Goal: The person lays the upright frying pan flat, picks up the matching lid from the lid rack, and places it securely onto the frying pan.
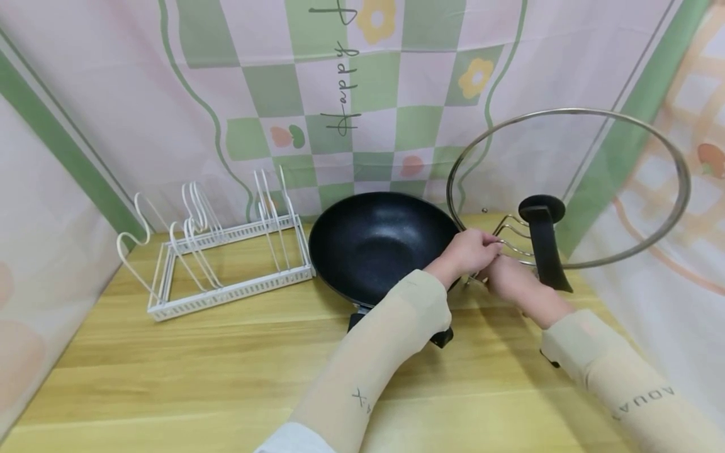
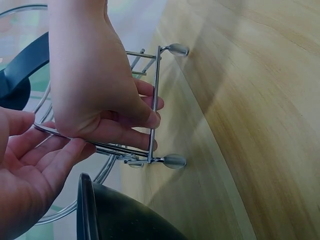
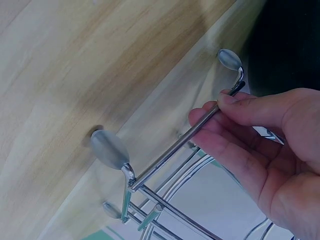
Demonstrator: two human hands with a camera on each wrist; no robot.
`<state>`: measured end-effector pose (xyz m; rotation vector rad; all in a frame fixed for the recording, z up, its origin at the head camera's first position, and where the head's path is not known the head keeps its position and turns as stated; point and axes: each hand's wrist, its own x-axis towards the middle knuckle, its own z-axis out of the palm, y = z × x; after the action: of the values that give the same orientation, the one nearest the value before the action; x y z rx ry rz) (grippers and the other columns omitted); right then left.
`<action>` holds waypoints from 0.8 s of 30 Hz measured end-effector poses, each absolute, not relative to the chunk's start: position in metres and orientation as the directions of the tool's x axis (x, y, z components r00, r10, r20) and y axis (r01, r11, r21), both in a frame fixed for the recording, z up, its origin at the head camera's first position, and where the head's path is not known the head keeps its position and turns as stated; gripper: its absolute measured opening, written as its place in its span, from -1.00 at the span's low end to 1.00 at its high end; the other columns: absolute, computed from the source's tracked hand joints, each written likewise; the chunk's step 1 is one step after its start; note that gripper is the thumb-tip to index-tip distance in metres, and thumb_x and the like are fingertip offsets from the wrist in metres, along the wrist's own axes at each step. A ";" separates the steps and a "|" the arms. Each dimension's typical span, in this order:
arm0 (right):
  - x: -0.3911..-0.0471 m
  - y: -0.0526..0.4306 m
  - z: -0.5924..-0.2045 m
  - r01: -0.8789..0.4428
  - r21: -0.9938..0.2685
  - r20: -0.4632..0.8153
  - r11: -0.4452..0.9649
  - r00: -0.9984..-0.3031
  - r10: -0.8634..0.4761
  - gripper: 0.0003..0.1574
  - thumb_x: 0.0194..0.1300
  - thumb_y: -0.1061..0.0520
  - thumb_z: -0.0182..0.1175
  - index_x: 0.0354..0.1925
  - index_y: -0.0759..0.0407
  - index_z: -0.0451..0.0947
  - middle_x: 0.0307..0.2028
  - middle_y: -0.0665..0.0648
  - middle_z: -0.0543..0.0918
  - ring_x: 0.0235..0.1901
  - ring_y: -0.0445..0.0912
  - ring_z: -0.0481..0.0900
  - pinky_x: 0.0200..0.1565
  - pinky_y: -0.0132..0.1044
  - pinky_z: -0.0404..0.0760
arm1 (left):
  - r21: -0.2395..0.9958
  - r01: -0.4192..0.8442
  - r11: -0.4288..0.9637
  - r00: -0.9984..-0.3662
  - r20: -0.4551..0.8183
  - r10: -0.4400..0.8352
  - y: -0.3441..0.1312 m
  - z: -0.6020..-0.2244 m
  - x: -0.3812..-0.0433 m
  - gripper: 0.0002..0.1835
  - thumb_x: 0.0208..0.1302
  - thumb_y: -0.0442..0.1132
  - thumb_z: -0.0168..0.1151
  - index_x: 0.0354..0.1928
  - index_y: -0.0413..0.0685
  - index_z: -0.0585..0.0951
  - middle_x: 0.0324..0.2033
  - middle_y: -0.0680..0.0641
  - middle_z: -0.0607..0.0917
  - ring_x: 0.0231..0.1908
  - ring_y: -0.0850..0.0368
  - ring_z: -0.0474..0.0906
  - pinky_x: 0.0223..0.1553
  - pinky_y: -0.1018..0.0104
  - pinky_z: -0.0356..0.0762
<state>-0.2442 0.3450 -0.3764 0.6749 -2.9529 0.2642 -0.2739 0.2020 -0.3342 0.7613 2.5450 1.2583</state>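
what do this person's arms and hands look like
The beige left sleeve carries a dark X-like mark, the matching right sleeve dark letters reading AQUA. Both have paler, bunched cuffs. White cloth shows past the left sleeve's upper end. The left hand and right hand wear no gloves.

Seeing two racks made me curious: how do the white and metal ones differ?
The white rack has slotted rails; the metal rack has plain rods. The white rack stands unheld; the metal rack is being held. The metal rack has paddle-shaped feet; the white rack shows none. Both are open, partly curved frames.
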 end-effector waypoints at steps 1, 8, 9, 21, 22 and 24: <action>-0.244 0.345 -0.377 -0.442 -0.140 0.143 0.886 -0.894 -0.424 -0.75 0.00 0.51 0.20 -0.49 0.22 0.68 -0.44 0.22 0.71 -0.44 0.16 0.66 -0.38 0.04 0.64 | 0.785 0.358 0.505 -0.848 0.047 0.528 0.202 -0.334 -0.274 -0.68 0.54 -0.10 0.15 0.19 0.04 0.72 0.09 0.09 0.73 0.08 0.33 0.58 -0.04 0.59 0.46; -0.240 0.348 -0.380 -0.486 -0.127 0.189 0.865 -0.868 -0.460 -0.73 -0.04 0.51 0.21 -0.57 0.18 0.63 -0.55 0.09 0.66 -0.53 0.05 0.62 -0.46 -0.03 0.61 | 0.765 0.375 0.524 -0.852 0.061 0.520 0.204 -0.337 -0.275 -0.71 0.55 -0.10 0.15 0.11 0.05 0.76 0.00 0.13 0.75 -0.11 0.38 0.56 -0.17 0.60 0.42; -0.240 0.348 -0.381 -0.496 -0.126 0.196 0.859 -0.861 -0.469 -0.72 -0.03 0.51 0.20 -0.58 0.17 0.60 -0.58 0.06 0.63 -0.55 0.01 0.60 -0.47 -0.06 0.59 | 0.763 0.374 0.527 -0.852 0.058 0.521 0.204 -0.337 -0.276 -0.71 0.55 -0.10 0.15 0.10 0.05 0.77 -0.03 0.13 0.75 -0.16 0.36 0.55 -0.21 0.59 0.41; -0.232 0.347 -0.381 -0.466 -0.131 0.178 0.875 -0.879 -0.442 -0.64 0.04 0.52 0.16 -0.64 0.11 0.54 -0.64 -0.01 0.51 -0.55 -0.04 0.52 -0.47 -0.07 0.55 | 0.757 0.393 0.523 -0.834 0.053 0.550 0.202 -0.338 -0.276 -0.73 0.57 -0.09 0.13 0.00 0.07 0.81 -0.20 0.14 0.75 -0.35 0.30 0.49 -0.34 0.54 0.37; -0.232 0.347 -0.381 -0.461 -0.131 0.171 0.878 -0.882 -0.438 -0.63 0.04 0.52 0.15 -0.64 0.11 0.55 -0.63 0.01 0.53 -0.55 -0.03 0.54 -0.47 -0.06 0.56 | 0.756 0.390 0.525 -0.834 0.049 0.549 0.202 -0.338 -0.276 -0.73 0.57 -0.09 0.14 -0.01 0.08 0.81 -0.18 0.15 0.76 -0.32 0.32 0.50 -0.32 0.54 0.37; -0.231 0.347 -0.380 -0.453 -0.130 0.161 0.882 -0.887 -0.432 -0.65 0.04 0.52 0.16 -0.62 0.12 0.62 -0.58 0.06 0.63 -0.51 0.02 0.62 -0.43 -0.04 0.62 | 0.755 0.387 0.529 -0.835 0.044 0.548 0.202 -0.337 -0.277 -0.73 0.57 -0.09 0.14 -0.02 0.10 0.81 -0.13 0.16 0.77 -0.27 0.35 0.50 -0.29 0.56 0.37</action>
<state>-0.2313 0.3467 -0.3800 0.6909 -2.9234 0.2477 -0.2766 0.2021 -0.3374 0.7952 2.5687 1.1935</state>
